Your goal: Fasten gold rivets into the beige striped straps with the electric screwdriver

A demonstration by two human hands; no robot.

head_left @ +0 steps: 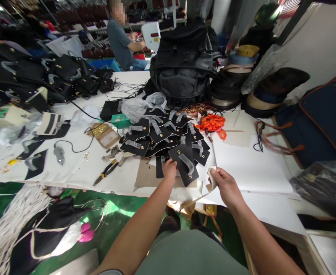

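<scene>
My left hand [170, 170] has its fingers closed at the left edge of a black panel [182, 170]. That panel carries a plastic-wrapped handle [187, 164] and small gold-coloured fittings. Between the thumb and fingers of my right hand [225, 184] is the curled end of a pale beige strip [213, 178], whose tail seems to hang over the table's front edge. Just beyond my hands lies a heap of similar black panels [163, 143], overlapping one another, with wrapped handles on top. Flat brown cardboard [145, 173] shows underneath.
Pliers [106, 172] and a corded tool [59, 154] lie to the left. Behind the heap stand a large black backpack [182, 65], orange strips [212, 123] and strap rolls [226, 89]. A navy bag [322, 118] is at right. Another person [120, 42] works beyond the table.
</scene>
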